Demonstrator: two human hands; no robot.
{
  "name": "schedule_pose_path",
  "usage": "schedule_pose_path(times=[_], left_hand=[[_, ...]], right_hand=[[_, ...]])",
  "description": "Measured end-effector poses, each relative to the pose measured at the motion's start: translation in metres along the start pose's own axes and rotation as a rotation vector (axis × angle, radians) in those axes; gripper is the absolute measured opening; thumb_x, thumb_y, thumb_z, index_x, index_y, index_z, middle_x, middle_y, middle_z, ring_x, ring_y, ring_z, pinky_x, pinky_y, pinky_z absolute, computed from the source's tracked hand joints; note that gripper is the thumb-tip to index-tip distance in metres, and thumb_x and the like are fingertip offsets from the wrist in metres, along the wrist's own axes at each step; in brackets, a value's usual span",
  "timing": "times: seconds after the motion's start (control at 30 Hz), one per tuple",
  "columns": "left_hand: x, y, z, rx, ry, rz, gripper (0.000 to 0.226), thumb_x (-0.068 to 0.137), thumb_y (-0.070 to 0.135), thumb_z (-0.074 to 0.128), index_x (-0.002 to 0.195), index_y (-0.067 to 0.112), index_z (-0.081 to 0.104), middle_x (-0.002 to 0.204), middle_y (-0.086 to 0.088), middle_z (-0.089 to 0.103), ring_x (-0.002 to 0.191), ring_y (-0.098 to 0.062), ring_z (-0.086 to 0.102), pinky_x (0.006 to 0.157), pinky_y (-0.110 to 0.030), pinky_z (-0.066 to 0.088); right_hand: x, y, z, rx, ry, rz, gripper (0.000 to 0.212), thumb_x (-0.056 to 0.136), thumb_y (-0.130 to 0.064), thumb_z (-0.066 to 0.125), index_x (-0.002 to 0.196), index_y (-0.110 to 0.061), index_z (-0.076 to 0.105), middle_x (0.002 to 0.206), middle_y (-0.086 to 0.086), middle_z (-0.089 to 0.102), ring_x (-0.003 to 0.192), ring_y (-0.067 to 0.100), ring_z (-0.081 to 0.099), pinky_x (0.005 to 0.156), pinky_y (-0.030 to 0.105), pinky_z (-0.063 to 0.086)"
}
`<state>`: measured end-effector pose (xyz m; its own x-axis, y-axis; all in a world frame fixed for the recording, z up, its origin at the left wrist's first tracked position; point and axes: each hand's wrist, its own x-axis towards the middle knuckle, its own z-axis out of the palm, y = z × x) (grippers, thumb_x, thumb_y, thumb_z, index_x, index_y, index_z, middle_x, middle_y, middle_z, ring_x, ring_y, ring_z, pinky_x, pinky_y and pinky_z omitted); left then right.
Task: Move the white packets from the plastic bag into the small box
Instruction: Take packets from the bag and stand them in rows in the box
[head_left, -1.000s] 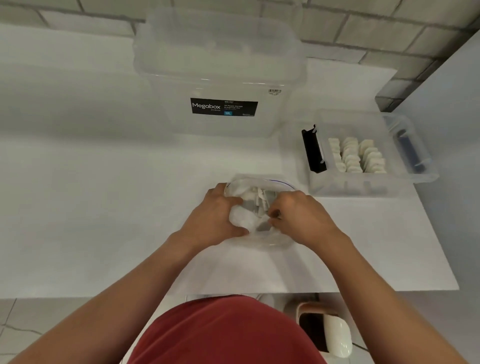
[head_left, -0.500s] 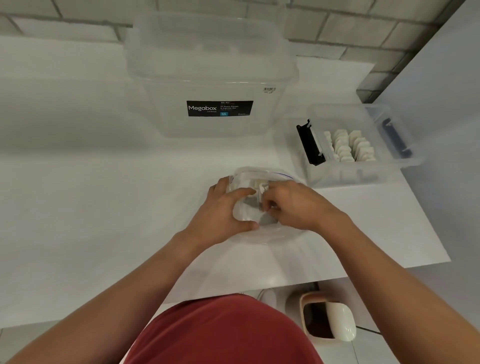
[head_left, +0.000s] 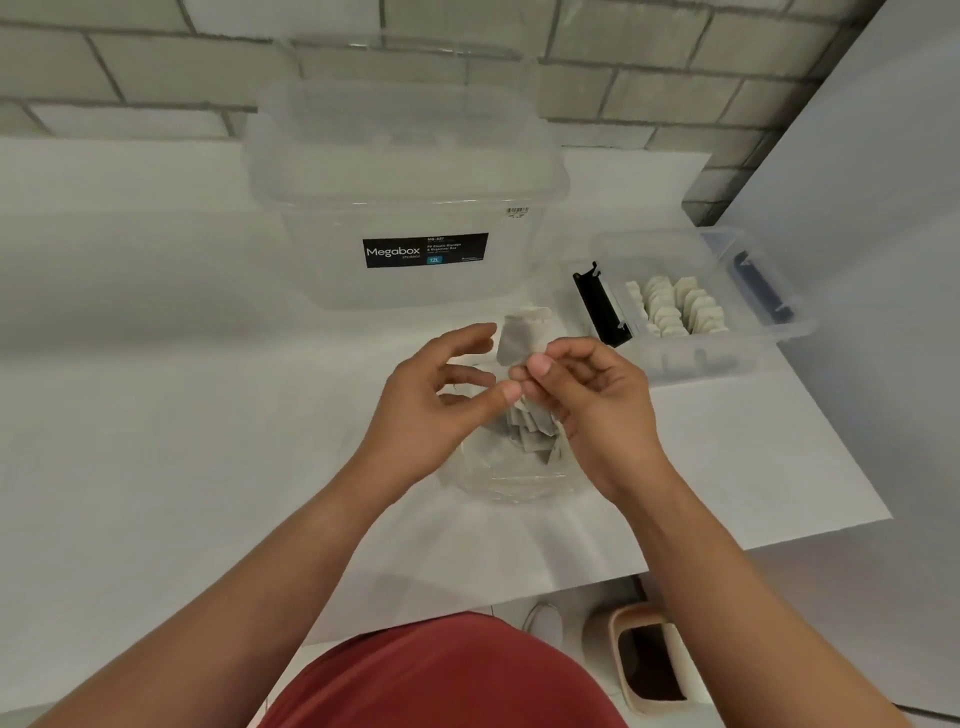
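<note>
A clear plastic bag (head_left: 511, 475) lies on the white table in front of me, with several white packets (head_left: 530, 428) inside. My right hand (head_left: 597, 402) pinches one white packet (head_left: 524, 335) by its lower edge and holds it upright above the bag. My left hand (head_left: 441, 400) hovers just left of it, fingers spread and loosely bent, its thumb tip close to my right fingertips. The small clear box (head_left: 727, 358) stands at the right, holding rows of upright white packets (head_left: 675, 312).
A large clear Megabox storage tub (head_left: 410, 202) with its lid on stands behind the bag. The small box has a black clip (head_left: 597, 304) on its left end and a blue one on its right end. A bin (head_left: 654, 660) stands on the floor below the table edge.
Both hands have come up out of the bag. My right hand has lifted a white packet clear, and my left hand has let go of the bag and opened.
</note>
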<state>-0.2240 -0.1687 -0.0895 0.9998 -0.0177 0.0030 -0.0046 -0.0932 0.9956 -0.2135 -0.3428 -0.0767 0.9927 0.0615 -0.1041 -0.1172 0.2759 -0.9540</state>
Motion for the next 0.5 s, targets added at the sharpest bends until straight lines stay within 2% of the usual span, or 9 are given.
schedule_pose_path(times=[0.07, 0.13, 0.23, 0.33, 0.4, 0.5], left_hand=[[0.004, 0.007, 0.005, -0.099, -0.058, -0.014, 0.036, 0.087, 0.023, 0.077, 0.122, 0.026, 0.069, 0.117, 0.006, 0.071, 0.096, -0.02, 0.071, 0.077, -0.033, 0.058], [0.006, 0.01, 0.008, -0.121, -0.041, -0.008, 0.022, 0.09, 0.017, 0.073, 0.112, 0.018, 0.074, 0.103, 0.001, 0.076, 0.092, -0.021, 0.073, 0.074, -0.033, 0.058], [0.01, 0.008, 0.008, 0.007, -0.014, 0.016, 0.016, 0.089, 0.016, 0.074, 0.105, 0.018, 0.078, 0.091, 0.004, 0.077, 0.084, -0.015, 0.072, 0.075, -0.034, 0.061], [0.016, 0.008, 0.007, 0.231, -0.07, 0.065, 0.021, 0.086, 0.021, 0.078, 0.105, 0.029, 0.078, 0.09, 0.01, 0.076, 0.081, -0.008, 0.071, 0.081, -0.031, 0.058], [0.019, 0.013, 0.011, 0.287, -0.092, 0.061, 0.032, 0.083, 0.025, 0.08, 0.113, 0.033, 0.073, 0.089, 0.013, 0.076, 0.083, -0.004, 0.071, 0.086, -0.03, 0.057], [0.023, 0.023, 0.023, 0.293, -0.118, 0.05, 0.048, 0.082, 0.025, 0.081, 0.127, 0.033, 0.066, 0.09, 0.015, 0.076, 0.087, -0.002, 0.071, 0.09, -0.031, 0.056]], right_hand=[[-0.004, 0.005, 0.003, 0.114, 0.009, 0.007, 0.009, 0.08, -0.01, 0.076, 0.088, -0.013, 0.073, 0.087, 0.011, 0.074, 0.086, 0.024, 0.073, 0.081, 0.029, 0.057], [-0.005, 0.007, 0.0, 0.073, 0.024, 0.009, 0.009, 0.082, -0.01, 0.077, 0.089, -0.015, 0.073, 0.086, 0.007, 0.074, 0.083, 0.021, 0.072, 0.08, 0.03, 0.057], [-0.005, -0.001, -0.013, -0.297, 0.06, -0.041, 0.028, 0.085, -0.016, 0.081, 0.111, -0.024, 0.072, 0.106, -0.005, 0.074, 0.09, 0.02, 0.073, 0.082, 0.034, 0.058], [-0.002, -0.025, -0.028, -0.534, 0.043, -0.156, 0.044, 0.088, -0.019, 0.079, 0.127, -0.033, 0.065, 0.117, -0.011, 0.068, 0.092, 0.01, 0.071, 0.078, 0.022, 0.057], [0.002, -0.041, -0.037, -0.644, -0.018, -0.204, 0.034, 0.09, -0.021, 0.077, 0.122, -0.03, 0.069, 0.11, -0.011, 0.07, 0.088, 0.009, 0.07, 0.078, 0.023, 0.057], [0.01, -0.06, -0.051, -0.84, -0.117, -0.254, 0.011, 0.092, -0.023, 0.074, 0.101, -0.026, 0.078, 0.094, -0.016, 0.074, 0.085, 0.008, 0.071, 0.081, 0.031, 0.059]])
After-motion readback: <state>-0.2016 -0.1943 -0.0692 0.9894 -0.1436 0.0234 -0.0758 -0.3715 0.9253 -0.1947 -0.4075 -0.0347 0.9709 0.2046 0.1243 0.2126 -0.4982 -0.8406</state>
